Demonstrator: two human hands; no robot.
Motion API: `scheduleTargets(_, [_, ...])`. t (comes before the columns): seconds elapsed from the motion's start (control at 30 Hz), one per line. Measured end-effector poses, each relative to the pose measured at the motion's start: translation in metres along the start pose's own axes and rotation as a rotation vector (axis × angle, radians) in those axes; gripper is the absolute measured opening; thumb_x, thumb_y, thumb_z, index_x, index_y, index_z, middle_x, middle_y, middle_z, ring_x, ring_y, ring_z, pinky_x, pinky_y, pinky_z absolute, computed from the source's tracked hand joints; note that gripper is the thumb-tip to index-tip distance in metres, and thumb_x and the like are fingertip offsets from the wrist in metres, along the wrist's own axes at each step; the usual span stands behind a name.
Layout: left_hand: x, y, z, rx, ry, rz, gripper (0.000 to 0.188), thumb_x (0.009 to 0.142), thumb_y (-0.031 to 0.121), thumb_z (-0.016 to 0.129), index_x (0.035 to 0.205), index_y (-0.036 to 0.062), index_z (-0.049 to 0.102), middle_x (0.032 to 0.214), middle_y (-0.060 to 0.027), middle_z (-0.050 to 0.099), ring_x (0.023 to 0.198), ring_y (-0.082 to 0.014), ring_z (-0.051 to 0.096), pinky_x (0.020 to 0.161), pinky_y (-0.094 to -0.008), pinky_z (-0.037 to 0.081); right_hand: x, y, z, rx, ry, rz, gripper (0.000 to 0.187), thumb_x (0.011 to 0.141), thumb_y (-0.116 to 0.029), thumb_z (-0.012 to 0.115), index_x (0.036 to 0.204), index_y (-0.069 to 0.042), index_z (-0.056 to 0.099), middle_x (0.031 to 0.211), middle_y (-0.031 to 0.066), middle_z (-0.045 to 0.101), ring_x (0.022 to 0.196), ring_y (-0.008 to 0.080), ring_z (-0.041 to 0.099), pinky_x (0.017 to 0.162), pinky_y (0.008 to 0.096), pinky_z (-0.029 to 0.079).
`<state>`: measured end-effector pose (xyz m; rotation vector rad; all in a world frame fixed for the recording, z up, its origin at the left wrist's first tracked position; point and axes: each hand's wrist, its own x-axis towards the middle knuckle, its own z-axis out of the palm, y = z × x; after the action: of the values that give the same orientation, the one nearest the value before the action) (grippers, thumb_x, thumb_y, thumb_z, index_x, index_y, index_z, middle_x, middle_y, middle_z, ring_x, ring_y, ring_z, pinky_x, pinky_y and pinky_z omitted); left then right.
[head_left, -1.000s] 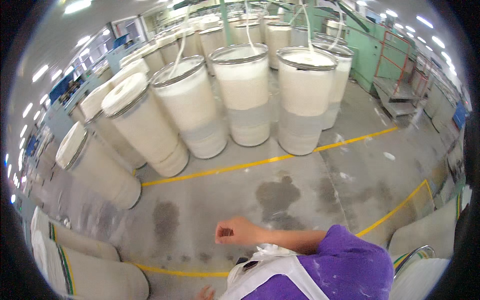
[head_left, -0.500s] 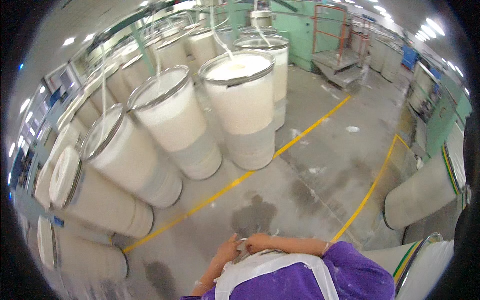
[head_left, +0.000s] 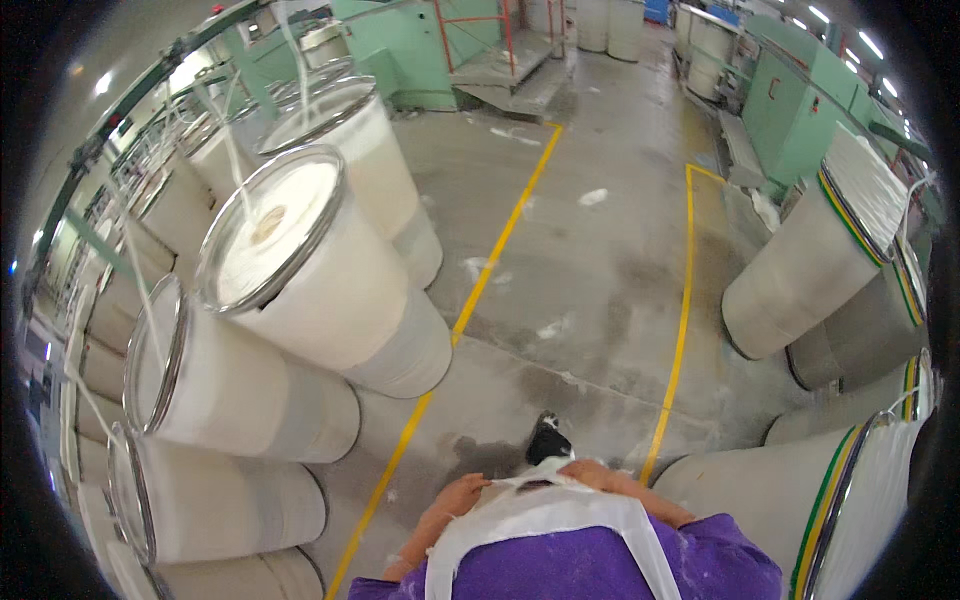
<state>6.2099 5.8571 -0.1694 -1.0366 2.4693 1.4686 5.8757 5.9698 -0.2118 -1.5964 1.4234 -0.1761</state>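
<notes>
My left hand [head_left: 464, 494] is at the front of my waist, its fingers closed on the edge of a white apron [head_left: 560, 512]. Across from it, my right hand [head_left: 594, 476] grips the other side of the same cloth. Between the two hands the apron's edge is stretched and bows outward, with a dark gap under it. The fingertips of the right hand are partly hidden by the cloth. Beyond the apron one black shoe [head_left: 548, 440] shows on the floor.
Tall white cans [head_left: 390, 340] of fibre sliver with metal rims stand along the left. More cans [head_left: 800, 285] with striped rims line the right. Yellow lines [head_left: 680, 345] mark the grey floor. Farther ahead are steps [head_left: 515, 90] with an orange railing and green machines [head_left: 795, 110].
My hands have moved from close together to well apart, drawing the apron's edge between them. The view has swung right and forward along the aisle, and a shoe has come into sight.
</notes>
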Motion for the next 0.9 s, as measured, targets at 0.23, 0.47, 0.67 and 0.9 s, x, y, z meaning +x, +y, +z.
scheduleTargets(0.23, [0.150,-0.014,-0.080,-0.243,0.025,-0.316,0.036,0.089,0.022,0.052,0.122,0.0100,0.059,0.116,-0.0123,0.063,0.104,-0.0252,0.061,0.089,-0.0343,0.046,0.068,0.015,-0.205,-0.179,0.078,0.115,0.026,0.085,-0.030,0.057,0.103,-0.014,0.068,0.101,0.0130,0.067,0.096,0.0317,0.061,0.083,0.0416,0.048])
scheduleTargets(0.47, [0.273,-0.050,-0.177,-0.385,0.362,-0.457,0.033,0.086,0.020,0.056,0.117,0.0102,0.062,0.106,-0.0144,0.066,0.099,-0.0248,0.064,0.084,-0.0347,0.049,0.144,0.097,-0.342,0.244,-0.091,-0.045,0.033,0.087,-0.019,0.052,0.116,-0.007,0.060,0.117,0.0164,0.060,0.108,0.0319,0.057,0.091,0.0416,0.044])
scheduleTargets(0.67, [0.469,-0.045,-0.304,0.223,0.181,-0.280,0.028,0.083,0.014,0.058,0.109,0.0102,0.065,0.099,-0.0143,0.068,0.091,-0.0262,0.066,0.077,-0.0355,0.051,0.259,0.184,-0.445,-0.037,0.191,0.127,0.032,0.089,-0.015,0.045,0.116,0.001,0.053,0.134,0.0224,0.044,0.124,0.0339,0.044,0.101,0.0453,0.037])
scheduleTargets(0.9, [0.791,0.157,-0.473,0.506,-0.044,0.197,0.026,0.084,0.017,0.057,0.108,0.0084,0.062,0.097,-0.0192,0.063,0.092,-0.0379,0.060,0.078,-0.0458,0.048,0.279,0.244,-0.569,0.090,0.109,0.801,0.038,0.088,-0.033,0.043,0.113,-0.012,0.062,0.117,0.0150,0.062,0.109,0.0319,0.059,0.089,0.0450,0.048])
